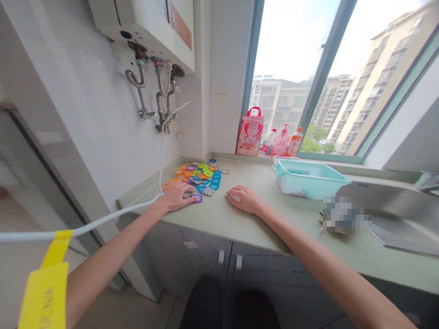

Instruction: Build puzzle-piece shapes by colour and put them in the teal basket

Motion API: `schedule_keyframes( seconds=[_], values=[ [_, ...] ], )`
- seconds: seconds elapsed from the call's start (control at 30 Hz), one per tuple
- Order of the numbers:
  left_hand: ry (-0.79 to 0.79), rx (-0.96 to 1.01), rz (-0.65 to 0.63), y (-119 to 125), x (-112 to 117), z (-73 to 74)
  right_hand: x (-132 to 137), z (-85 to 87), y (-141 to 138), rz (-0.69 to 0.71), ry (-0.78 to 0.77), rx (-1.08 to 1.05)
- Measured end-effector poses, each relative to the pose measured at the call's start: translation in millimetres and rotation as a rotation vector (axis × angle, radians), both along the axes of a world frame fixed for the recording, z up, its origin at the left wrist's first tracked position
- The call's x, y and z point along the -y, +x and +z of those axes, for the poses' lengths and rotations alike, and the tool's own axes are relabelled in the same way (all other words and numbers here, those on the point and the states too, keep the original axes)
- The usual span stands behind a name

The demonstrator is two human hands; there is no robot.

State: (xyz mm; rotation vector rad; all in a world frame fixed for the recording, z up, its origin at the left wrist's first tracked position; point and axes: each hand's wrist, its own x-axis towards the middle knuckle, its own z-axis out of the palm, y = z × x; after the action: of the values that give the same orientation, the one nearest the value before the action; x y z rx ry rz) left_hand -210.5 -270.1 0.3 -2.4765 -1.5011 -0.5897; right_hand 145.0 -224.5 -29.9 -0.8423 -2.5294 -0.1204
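A heap of small coloured plastic puzzle pieces (200, 177) lies on the pale green counter (240, 219) near the left wall. My left hand (176, 196) rests flat at the near edge of the heap, fingers stretched out and touching a purple piece (197, 198). My right hand (244, 199) lies on the bare counter just right of the heap, fingers curled downward, with a small pale thing under the fingertips that I cannot make out.
A teal plastic basin (308, 179) stands to the right, beside a steel sink (394, 214). A pink bag (250, 132) and bottles (283, 141) line the window sill. A water heater (151, 23) with pipes hangs above; a white cable (103, 219) crosses at left.
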Motion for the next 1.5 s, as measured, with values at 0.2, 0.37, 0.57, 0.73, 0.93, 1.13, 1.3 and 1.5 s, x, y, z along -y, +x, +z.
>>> schedule_keyframes(
  seconds=[0.2, 0.37, 0.57, 0.73, 0.93, 1.13, 1.3, 1.5],
  values=[
    [0.017, -0.038, -0.042, 1.5, -26.8, 0.1, 14.3, 5.9, -80.0, -0.034, -0.043, -0.054],
    [0.075, 0.153, 0.000, -4.8, -37.6, -2.3, 16.7, 11.3, -97.5, -0.155, -0.085, -0.058],
    [0.194, 0.098, -0.067, -1.9, -20.9, 3.0, 29.8, 7.0, -57.7, -0.206, -0.140, -0.103],
    [0.259, -0.178, -0.323, 50.7, 2.7, 3.1, 25.9, -0.7, -12.1, -0.265, -0.136, -0.149],
    [0.217, -0.159, -0.399, 131.4, -13.0, -1.2, 23.7, -6.9, 32.9, -0.349, -0.176, -0.180],
    [0.224, -0.052, -0.298, 129.8, -38.9, -4.9, 26.7, -14.9, 43.1, -0.429, -0.221, -0.177],
    [0.248, -0.138, -0.098, 63.8, -49.1, -0.9, 16.6, -18.1, 43.2, -0.421, -0.241, -0.140],
    [0.188, -0.189, 0.191, 32.3, -64.5, -7.5, -34.7, -9.7, 44.9, -0.488, -0.185, -0.176]
  ],
)
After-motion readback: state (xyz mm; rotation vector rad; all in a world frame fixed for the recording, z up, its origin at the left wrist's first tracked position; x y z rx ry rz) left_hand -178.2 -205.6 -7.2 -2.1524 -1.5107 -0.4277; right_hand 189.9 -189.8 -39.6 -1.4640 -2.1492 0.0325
